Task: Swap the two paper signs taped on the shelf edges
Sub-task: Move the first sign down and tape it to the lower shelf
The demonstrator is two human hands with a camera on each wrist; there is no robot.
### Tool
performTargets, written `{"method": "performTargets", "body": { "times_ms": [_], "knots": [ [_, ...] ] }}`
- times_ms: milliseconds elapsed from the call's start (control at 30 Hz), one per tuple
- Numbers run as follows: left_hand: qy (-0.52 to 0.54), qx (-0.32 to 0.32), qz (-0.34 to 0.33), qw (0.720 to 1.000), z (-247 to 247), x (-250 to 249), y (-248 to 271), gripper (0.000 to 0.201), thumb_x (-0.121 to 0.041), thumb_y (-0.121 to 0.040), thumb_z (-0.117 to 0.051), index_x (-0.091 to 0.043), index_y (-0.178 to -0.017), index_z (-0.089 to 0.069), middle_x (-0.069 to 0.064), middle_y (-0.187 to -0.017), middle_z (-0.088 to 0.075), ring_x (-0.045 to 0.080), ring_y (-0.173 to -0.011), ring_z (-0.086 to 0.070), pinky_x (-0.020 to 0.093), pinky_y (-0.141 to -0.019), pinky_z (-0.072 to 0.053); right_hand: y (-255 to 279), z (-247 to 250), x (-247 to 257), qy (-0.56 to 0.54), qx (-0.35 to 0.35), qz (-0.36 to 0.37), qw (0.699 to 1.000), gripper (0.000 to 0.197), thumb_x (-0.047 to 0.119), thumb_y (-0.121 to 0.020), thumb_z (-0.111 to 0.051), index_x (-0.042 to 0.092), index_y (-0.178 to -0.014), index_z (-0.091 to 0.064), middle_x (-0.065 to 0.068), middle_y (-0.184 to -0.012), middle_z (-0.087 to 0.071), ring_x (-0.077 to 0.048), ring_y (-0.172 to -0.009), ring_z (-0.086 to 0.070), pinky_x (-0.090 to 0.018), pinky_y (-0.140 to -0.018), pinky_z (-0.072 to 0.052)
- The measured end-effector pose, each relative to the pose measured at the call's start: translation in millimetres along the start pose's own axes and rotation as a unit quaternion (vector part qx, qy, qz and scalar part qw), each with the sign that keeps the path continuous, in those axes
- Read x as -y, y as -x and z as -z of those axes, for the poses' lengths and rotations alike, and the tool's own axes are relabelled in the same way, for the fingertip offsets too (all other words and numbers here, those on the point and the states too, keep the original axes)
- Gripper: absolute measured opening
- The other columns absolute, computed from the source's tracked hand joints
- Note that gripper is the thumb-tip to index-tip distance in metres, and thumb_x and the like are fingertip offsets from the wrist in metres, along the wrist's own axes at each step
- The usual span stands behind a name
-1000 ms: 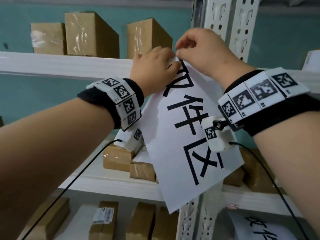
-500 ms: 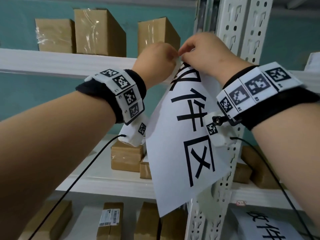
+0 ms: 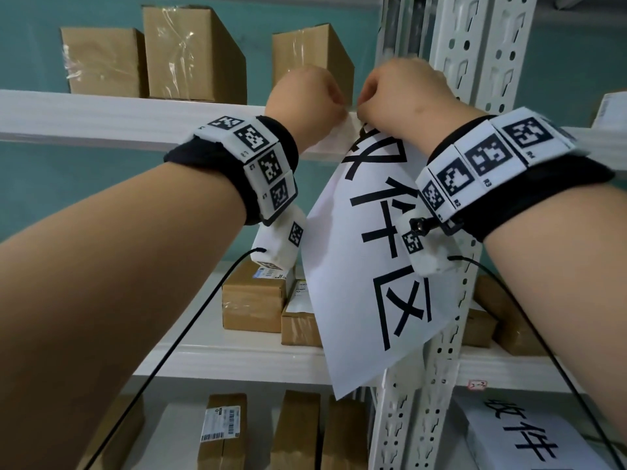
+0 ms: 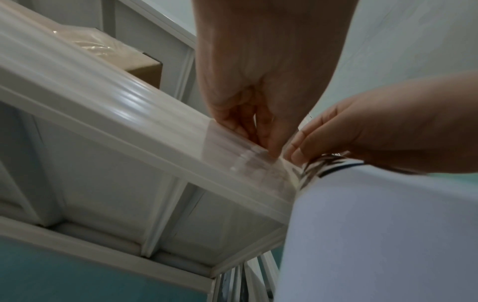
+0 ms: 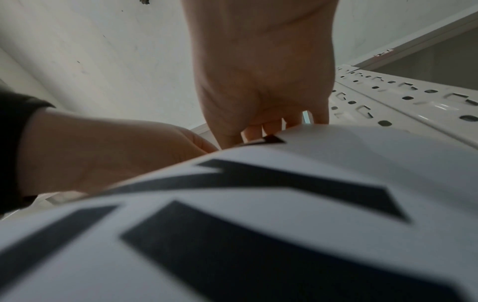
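Observation:
A white paper sign (image 3: 369, 266) with large black characters hangs tilted from the upper shelf edge (image 3: 135, 120). Clear tape (image 4: 232, 151) lies over that edge at the sign's top. My left hand (image 3: 325, 96) is raised to the edge, and in the left wrist view its fingertips (image 4: 269, 143) pinch at the tape. My right hand (image 3: 369, 103) pinches the sign's top corner (image 4: 310, 163) just to the right of the left hand. In the right wrist view the sign (image 5: 258, 224) fills the foreground and hides those fingertips. A second sign (image 3: 519, 435) lies at the lower right.
Perforated white uprights (image 3: 475, 62) stand right behind my right hand. Cardboard boxes (image 3: 193, 52) sit on the top shelf, more boxes (image 3: 254, 296) on the middle shelf and below. Black cables (image 3: 169, 351) hang from both wrists.
Both hands have drawn closer together at the shelf edge. My left fingers went from lying flat to curled at the tape. The sign now hangs steeper.

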State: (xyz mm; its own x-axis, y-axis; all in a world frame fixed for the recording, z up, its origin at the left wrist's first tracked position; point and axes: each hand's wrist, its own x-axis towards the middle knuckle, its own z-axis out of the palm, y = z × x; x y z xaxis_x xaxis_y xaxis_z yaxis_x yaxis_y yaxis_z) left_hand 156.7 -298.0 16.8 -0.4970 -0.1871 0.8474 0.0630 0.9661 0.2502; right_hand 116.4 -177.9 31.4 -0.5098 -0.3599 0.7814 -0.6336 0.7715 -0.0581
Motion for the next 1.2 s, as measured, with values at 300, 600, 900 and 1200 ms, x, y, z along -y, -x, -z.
{"method": "performTargets", "body": {
  "times_ms": [300, 600, 900, 1200],
  "knots": [
    [0.01, -0.022, -0.018, 1.0, 1.7, 4.3, 3.8, 0.023, -0.015, -0.09, -0.051, -0.015, -0.101, -0.071, 0.003, -0.109, -0.068, 0.021, -0.102, -0.061, 0.022, -0.079, -0.042, 0.2, -0.5, 6.1, 0.023, -0.014, 0.018, 0.999, 0.026, 0.012, -0.085, -0.046, 0.017, -0.099, -0.067, -0.009, -0.115, -0.064, -0.034, -0.129, -0.04, -0.046, -0.104, -0.038],
    [0.026, -0.026, -0.017, 0.999, 2.1, 6.7, 5.1, 0.019, -0.019, -0.089, -0.054, -0.018, -0.096, -0.072, -0.001, -0.105, -0.07, 0.017, -0.097, -0.062, 0.02, -0.076, -0.043, 7.3, -0.3, 2.5, -0.01, -0.038, 0.03, 0.999, 0.024, 0.012, -0.086, -0.049, 0.024, -0.09, -0.069, -0.002, -0.106, -0.069, -0.029, -0.109, -0.055, -0.044, -0.105, -0.033],
    [0.027, -0.026, -0.021, 0.999, 2.2, 7.5, 7.9, 0.018, -0.02, -0.089, -0.055, -0.019, -0.097, -0.071, -0.002, -0.104, -0.069, 0.016, -0.097, -0.062, 0.022, -0.08, -0.047, 5.8, 3.5, 2.4, -0.027, -0.028, 0.032, 0.999, 0.022, 0.014, -0.085, -0.053, 0.02, -0.093, -0.073, -0.006, -0.107, -0.07, -0.03, -0.106, -0.059, -0.04, -0.098, -0.044],
    [0.007, -0.03, -0.033, 0.999, 1.9, 7.8, 8.2, 0.02, -0.021, -0.09, -0.053, -0.018, -0.099, -0.071, -0.002, -0.105, -0.07, 0.017, -0.098, -0.061, 0.021, -0.074, -0.04, 9.2, 6.9, -1.0, -0.052, -0.022, 0.048, 0.997, 0.021, 0.015, -0.084, -0.055, 0.024, -0.088, -0.074, -0.002, -0.105, -0.07, -0.027, -0.104, -0.06, -0.035, -0.091, -0.047]
  ]
}}
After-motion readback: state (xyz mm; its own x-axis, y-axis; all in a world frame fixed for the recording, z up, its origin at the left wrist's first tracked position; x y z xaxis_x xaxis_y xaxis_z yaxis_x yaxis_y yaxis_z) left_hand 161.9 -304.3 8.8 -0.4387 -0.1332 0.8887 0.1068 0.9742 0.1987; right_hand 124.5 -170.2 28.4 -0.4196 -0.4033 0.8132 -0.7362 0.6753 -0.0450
